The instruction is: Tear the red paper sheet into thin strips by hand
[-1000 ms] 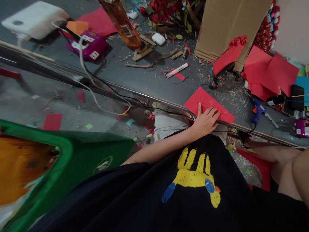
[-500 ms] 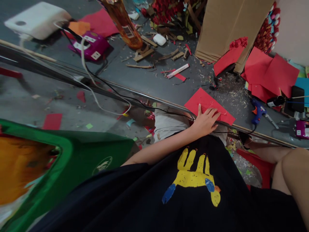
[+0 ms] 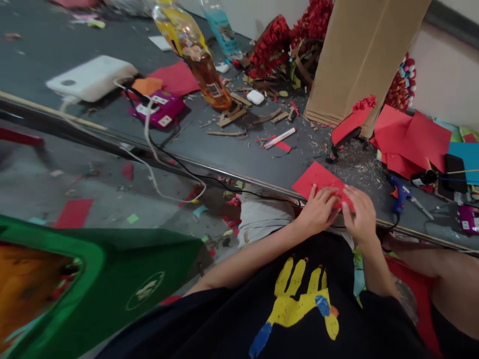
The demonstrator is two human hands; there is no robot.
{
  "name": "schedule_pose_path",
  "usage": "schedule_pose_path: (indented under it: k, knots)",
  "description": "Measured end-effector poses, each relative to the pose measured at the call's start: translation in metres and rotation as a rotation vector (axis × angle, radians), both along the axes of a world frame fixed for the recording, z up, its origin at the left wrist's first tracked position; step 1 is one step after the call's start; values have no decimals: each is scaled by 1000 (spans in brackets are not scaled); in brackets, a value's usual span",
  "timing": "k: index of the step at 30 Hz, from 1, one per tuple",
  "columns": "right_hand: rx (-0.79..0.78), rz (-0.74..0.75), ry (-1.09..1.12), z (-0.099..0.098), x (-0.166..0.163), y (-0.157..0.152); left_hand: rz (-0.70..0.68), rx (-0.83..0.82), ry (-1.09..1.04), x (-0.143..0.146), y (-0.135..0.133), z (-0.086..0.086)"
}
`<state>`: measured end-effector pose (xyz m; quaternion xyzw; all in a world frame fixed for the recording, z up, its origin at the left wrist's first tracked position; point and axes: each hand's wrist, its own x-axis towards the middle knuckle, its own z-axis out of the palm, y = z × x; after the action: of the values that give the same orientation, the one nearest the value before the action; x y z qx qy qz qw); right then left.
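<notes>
A square of red paper (image 3: 307,180) lies at the table's front edge, and thin pale strands that look like glue cross it. My left hand (image 3: 319,212) rests on the paper's near side, fingers bent and pressing it down. At the paper's right end my right hand (image 3: 361,213) grips the corner between thumb and fingers. Both hands are close together, and part of the paper is hidden under them. A blue glue gun (image 3: 400,195) lies on the table to the right of my right hand, its cord hanging over the edge. Behind the paper is a white marker (image 3: 280,138).
Red sheets (image 3: 411,137) lie right, beside a leaning cardboard piece (image 3: 359,65). Bottles (image 3: 209,82) stand behind cardboard scraps. Left are a purple box (image 3: 164,109) and a white power bank (image 3: 93,77) with cables. A green bin (image 3: 149,264) stands on the scrap-strewn floor.
My right hand has come into view and taken the paper's right end. My left hand's fingers have bent from lying flat. The view has tilted up, showing more of the table's back.
</notes>
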<state>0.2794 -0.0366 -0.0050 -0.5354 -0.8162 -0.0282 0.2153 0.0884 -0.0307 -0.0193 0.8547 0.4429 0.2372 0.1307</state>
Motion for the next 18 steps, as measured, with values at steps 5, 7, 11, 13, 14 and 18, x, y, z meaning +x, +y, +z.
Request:
schedule_pose_path:
  k: [5, 7, 11, 13, 14, 18]
  knots:
    - [-51, -20, -20, -34, -29, 5, 70, -12, 55, -21, 3, -8]
    - [-84, -26, -37, -37, -24, 4, 99, -38, 96, -28, 6, -10]
    - [-127, -34, -65, -35, -21, 2, 93, -75, 172, -35, 11, -9]
    - [-135, -37, -74, -33, -22, 2, 77, -82, 198, -38, 13, -6]
    - [-137, -38, -77, -33, -23, 2, 74, -84, 209, -41, 13, -5]
    - [-142, -39, -78, -31, -25, 3, 131, -90, 240, -50, 8, -1]
